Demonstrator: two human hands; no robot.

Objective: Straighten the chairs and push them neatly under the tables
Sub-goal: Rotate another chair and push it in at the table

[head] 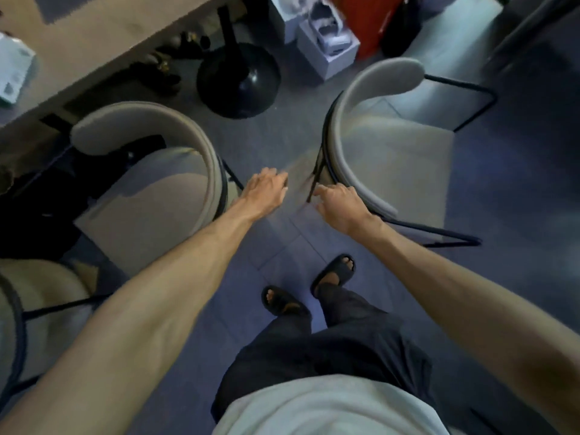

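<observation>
- You have 2 chairs in front of you on the floor. The left chair [147,199] stands just beside the near edge of the table [110,36], but askew to it. The right chair [395,158] is well apart from the table, with its seat facing away from it.
- Your left hand [266,188] hangs in the gap between the 2 backrests. Its fingers are loosely curled and hold nothing.
- Your right hand [340,208] is at the near end of the right chair's curved backrest. Blur hides whether it grips the rim or only touches it.
- The step in hand looks like turning the right chair, so take the backrest with both hands, 1 on each side of the curve.
- Lift slightly or pivot on the rear of the black frame rather than dragging it.
- Swing the seat round to face the table's edge before you push.
- Watch the black pedestal base [238,80] and the boxes [326,54] near the table's end, since a wide swing could clip them.
- Keep your sandalled feet back from the frame's floor rail.
- Then square the left chair to the same edge.
</observation>
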